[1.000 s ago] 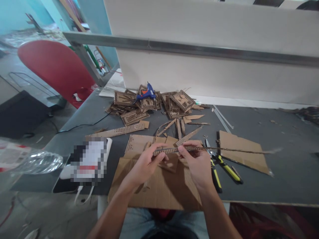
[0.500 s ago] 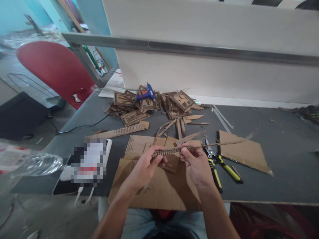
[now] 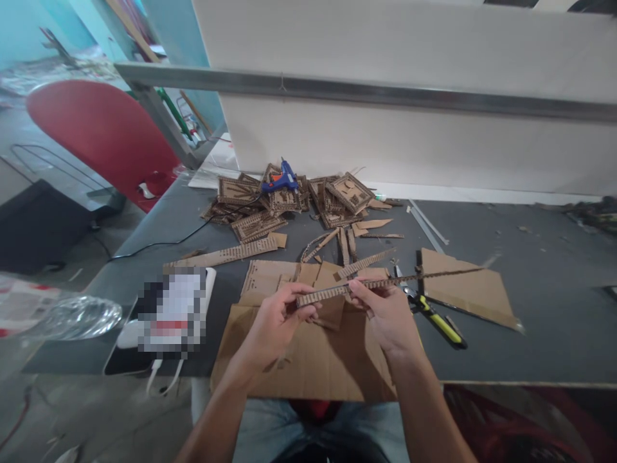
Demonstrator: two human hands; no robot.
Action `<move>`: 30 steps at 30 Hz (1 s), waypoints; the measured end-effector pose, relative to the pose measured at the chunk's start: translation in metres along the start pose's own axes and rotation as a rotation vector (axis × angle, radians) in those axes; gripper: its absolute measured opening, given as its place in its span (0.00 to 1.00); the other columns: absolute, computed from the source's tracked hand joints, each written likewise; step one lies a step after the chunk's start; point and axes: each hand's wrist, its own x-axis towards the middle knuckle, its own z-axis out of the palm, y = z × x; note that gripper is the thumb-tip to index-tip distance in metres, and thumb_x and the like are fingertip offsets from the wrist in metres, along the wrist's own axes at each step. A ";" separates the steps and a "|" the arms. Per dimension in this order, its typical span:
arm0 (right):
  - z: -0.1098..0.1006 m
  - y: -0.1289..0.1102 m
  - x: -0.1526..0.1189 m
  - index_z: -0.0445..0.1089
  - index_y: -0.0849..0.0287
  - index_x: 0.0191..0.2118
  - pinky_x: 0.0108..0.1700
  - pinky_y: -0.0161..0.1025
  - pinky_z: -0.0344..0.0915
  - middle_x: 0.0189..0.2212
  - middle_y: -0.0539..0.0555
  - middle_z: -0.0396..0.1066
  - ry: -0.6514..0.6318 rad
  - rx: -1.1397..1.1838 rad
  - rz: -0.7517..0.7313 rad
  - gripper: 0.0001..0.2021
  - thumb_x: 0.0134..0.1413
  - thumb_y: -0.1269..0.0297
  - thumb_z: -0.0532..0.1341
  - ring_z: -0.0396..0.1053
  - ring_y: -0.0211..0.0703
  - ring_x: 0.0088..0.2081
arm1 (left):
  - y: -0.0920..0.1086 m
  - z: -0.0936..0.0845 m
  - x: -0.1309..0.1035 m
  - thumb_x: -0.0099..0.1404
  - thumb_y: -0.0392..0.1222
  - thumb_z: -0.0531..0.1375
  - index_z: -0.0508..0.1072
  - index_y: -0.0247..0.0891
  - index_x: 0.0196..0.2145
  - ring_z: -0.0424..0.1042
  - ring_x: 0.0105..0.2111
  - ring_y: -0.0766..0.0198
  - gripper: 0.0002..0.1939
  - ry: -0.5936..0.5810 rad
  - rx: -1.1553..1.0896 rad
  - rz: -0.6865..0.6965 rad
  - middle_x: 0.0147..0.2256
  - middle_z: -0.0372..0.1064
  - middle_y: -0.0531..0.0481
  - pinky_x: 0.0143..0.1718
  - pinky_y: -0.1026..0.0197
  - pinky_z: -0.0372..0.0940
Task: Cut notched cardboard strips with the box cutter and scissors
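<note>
Between both hands a long, narrow corrugated cardboard strip (image 3: 326, 294) stretches sideways, its ridged face showing and its thin end trailing off to the right. My left hand (image 3: 284, 311) is closed on the strip's wider left end, thumb below and fingers behind. Farther along, my right hand (image 3: 383, 313) pinches it between thumb and fingers. Beneath the hands lies a large brown cardboard sheet (image 3: 313, 379) with smaller pieces on it. Close to my right hand are snips with yellow-and-black handles (image 3: 442, 323), partly hidden by that hand.
Several framed cardboard pieces (image 3: 258, 226) lie heaped at the back, with a blue glue gun (image 3: 283, 178) on top. A cardboard offcut (image 3: 465, 289) is at right. A phone (image 3: 176, 308) with white cables and a plastic bottle (image 3: 87, 317) are at left.
The strip has turned so more of its ridged face shows, and its right end reaches farther right. My right hand has shifted slightly right, covering more of the snips.
</note>
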 end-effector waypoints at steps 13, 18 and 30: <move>0.013 -0.002 -0.010 0.79 0.59 0.29 0.28 0.36 0.70 0.22 0.50 0.75 0.024 0.033 -0.021 0.13 0.36 0.60 0.78 0.70 0.37 0.24 | -0.004 -0.002 -0.009 0.67 0.46 0.61 0.72 0.37 0.45 0.76 0.28 0.62 0.12 0.106 0.100 0.025 0.29 0.76 0.50 0.33 0.59 0.71; 0.015 -0.003 -0.012 0.80 0.58 0.32 0.31 0.38 0.70 0.24 0.50 0.76 -0.011 -0.054 -0.040 0.13 0.39 0.59 0.77 0.71 0.38 0.25 | 0.014 -0.004 -0.019 0.66 0.48 0.64 0.73 0.42 0.49 0.76 0.48 0.52 0.16 0.298 0.630 0.268 0.48 0.77 0.45 0.50 0.51 0.68; 0.044 -0.013 -0.030 0.78 0.57 0.27 0.33 0.39 0.72 0.24 0.50 0.77 -0.043 -0.020 -0.037 0.12 0.35 0.59 0.76 0.73 0.42 0.27 | 0.037 0.033 0.030 0.74 0.41 0.50 0.76 0.37 0.36 0.76 0.27 0.57 0.16 0.256 1.024 0.352 0.25 0.76 0.46 0.24 0.61 0.57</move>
